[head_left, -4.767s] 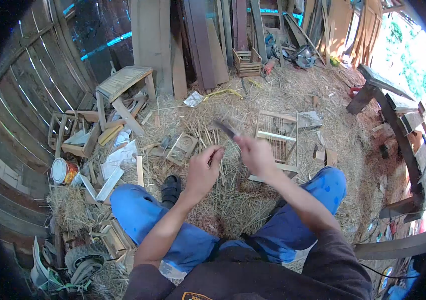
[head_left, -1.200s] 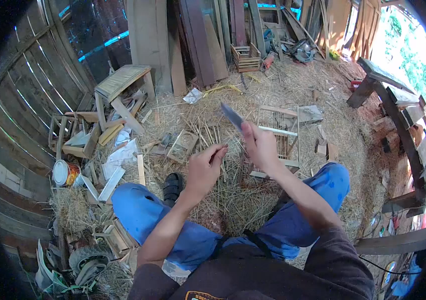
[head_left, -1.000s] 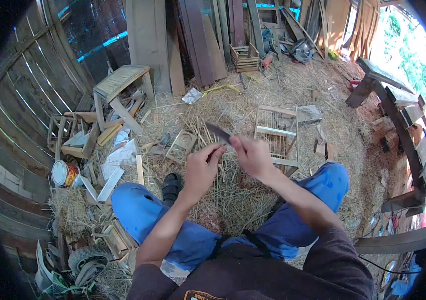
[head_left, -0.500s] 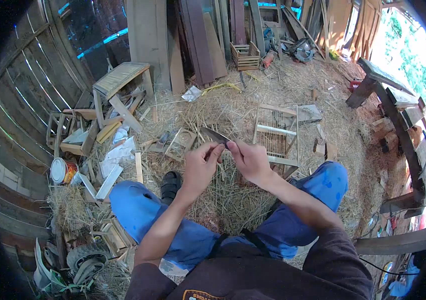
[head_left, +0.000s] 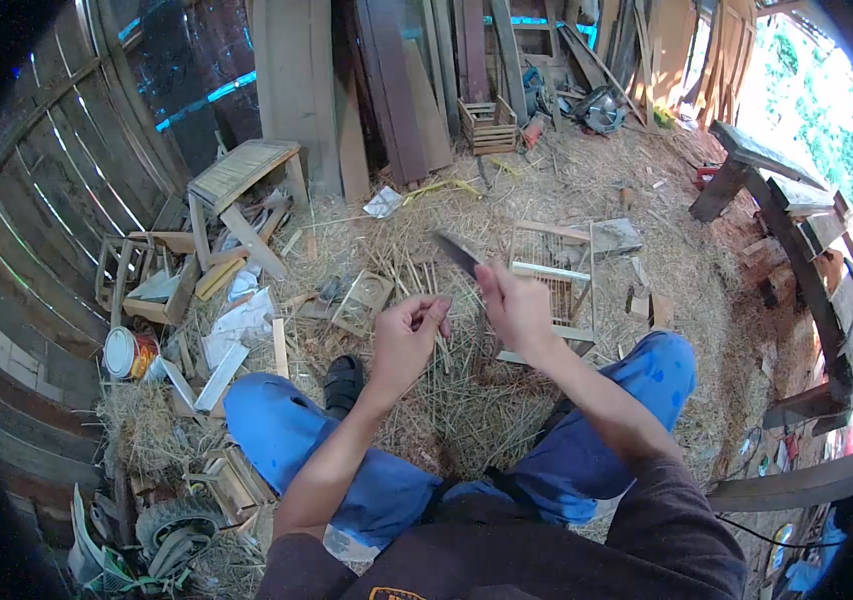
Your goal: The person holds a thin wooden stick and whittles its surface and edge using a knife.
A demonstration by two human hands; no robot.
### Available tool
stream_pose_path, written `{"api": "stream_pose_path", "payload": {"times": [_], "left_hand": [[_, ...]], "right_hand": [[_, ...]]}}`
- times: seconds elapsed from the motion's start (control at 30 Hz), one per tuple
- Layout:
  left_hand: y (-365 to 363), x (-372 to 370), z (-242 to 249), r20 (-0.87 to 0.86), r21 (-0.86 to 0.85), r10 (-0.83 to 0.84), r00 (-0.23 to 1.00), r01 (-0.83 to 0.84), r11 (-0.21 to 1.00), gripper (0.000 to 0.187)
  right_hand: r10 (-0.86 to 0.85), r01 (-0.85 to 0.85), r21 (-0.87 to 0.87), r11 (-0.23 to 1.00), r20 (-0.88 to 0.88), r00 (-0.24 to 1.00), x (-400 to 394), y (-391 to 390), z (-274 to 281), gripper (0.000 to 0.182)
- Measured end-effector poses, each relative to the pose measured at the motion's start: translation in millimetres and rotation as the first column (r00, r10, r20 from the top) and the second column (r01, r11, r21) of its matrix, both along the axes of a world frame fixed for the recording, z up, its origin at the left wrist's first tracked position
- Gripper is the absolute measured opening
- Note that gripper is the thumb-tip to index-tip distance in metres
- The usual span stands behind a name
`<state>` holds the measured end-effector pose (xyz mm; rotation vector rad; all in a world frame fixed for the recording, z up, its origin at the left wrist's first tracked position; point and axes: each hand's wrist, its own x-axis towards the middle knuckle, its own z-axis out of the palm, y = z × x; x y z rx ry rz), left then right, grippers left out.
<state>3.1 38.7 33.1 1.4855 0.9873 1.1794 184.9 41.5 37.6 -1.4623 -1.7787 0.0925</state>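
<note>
My right hand (head_left: 518,305) is closed around the handle of a knife (head_left: 458,254), whose dark blade points up and to the left over the straw. Lower and to the left, apart from the blade, my left hand (head_left: 409,333) has its fingers curled and the thumb against the fingertips; whatever is pinched there, if anything, is too small to make out. Past the left hand a small wooden frame (head_left: 363,303) lies on the littered floor. Just behind the right hand is a wooden cage with thin bars (head_left: 554,270).
Straw and shavings cover the floor (head_left: 466,400). On the left are a small wooden table (head_left: 244,172), a paint can (head_left: 130,352) and scrap wood. A slatted crate (head_left: 488,126) stands by leaning boards at the back. A heavy timber bench (head_left: 814,270) runs along the right.
My hands, close together at the knife before, are now apart. The right hand has moved right with the knife, and the blade has lifted away from the left hand's fingers.
</note>
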Motion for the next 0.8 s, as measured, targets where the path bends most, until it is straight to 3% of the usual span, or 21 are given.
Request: {"api": "stream_pose_path", "payload": {"times": [0.07, 0.17, 0.2, 0.33, 0.43, 0.47, 0.57, 0.6, 0.7, 0.73, 0.8], "left_hand": [[-3.4, -0.8, -1.0, -0.068, -0.035, 0.001, 0.998, -0.003, 0.999, 0.025], [-3.1, 0.2, 5.7, -0.095, -0.043, 0.015, 0.995, -0.019, 0.999, 0.025], [-3.7, -0.1, 9.0, -0.091, -0.042, 0.025, 0.996, -0.029, 0.999, 0.025], [-5.4, -2.0, 6.5, -0.072, 0.040, 0.036, 0.997, -0.033, 0.999, 0.026], [-5.7, -3.1, -0.1, -0.131, -0.006, 0.022, 0.991, -0.024, 1.000, 0.026], [0.8, -4.2, -14.3, -0.058, -0.028, 0.011, 0.998, -0.012, 1.000, 0.028], [0.4, -5.0, -2.7, -0.048, -0.013, 0.014, 0.999, -0.014, 1.000, 0.025], [-1.8, -5.2, -1.4, -0.057, -0.017, 0.020, 0.998, -0.021, 1.000, 0.024], [-4.8, -0.5, 0.1, -0.077, -0.013, 0.026, 0.997, -0.027, 1.000, 0.023], [-5.2, -0.3, 0.6, -0.092, -0.004, 0.026, 0.995, -0.027, 1.000, 0.023], [-5.4, -3.5, 0.0, -0.076, -0.006, 0.031, 0.997, -0.032, 0.999, 0.023]], "right_hand": [[0.060, -0.058, 0.072, 0.996, -0.020, 0.998, 1.5, -3.1, -23.6, 0.017], [0.132, -0.138, 0.072, 0.988, 0.081, 0.988, -3.2, -7.7, -5.1, 0.020], [0.136, -0.128, 0.162, 0.979, -0.040, 0.990, -3.7, -1.3, 0.0, 0.027], [-0.055, 0.057, -0.044, 0.997, 0.063, 0.997, 2.0, -1.2, 8.1, 0.032], [0.157, -0.165, 0.059, 0.985, 0.125, 0.980, -7.7, -17.5, 1.9, 0.032], [0.157, -0.161, 0.062, 0.985, 0.075, 0.985, -9.6, -14.8, 2.7, 0.032], [0.055, -0.049, 0.069, 0.996, -0.074, 0.996, -2.1, 3.5, 12.4, 0.032], [-0.007, 0.008, -0.022, 1.000, 0.032, 0.999, 3.0, 6.6, 12.9, 0.026], [0.120, -0.116, 0.071, 0.991, -0.054, 0.991, -4.1, -6.3, -9.1, 0.017], [0.169, -0.166, -0.047, 0.985, 0.082, 0.982, -4.0, -13.0, -8.3, 0.017], [0.172, -0.174, 0.037, 0.984, 0.044, 0.984, -3.6, -8.9, -3.8, 0.015]]}}
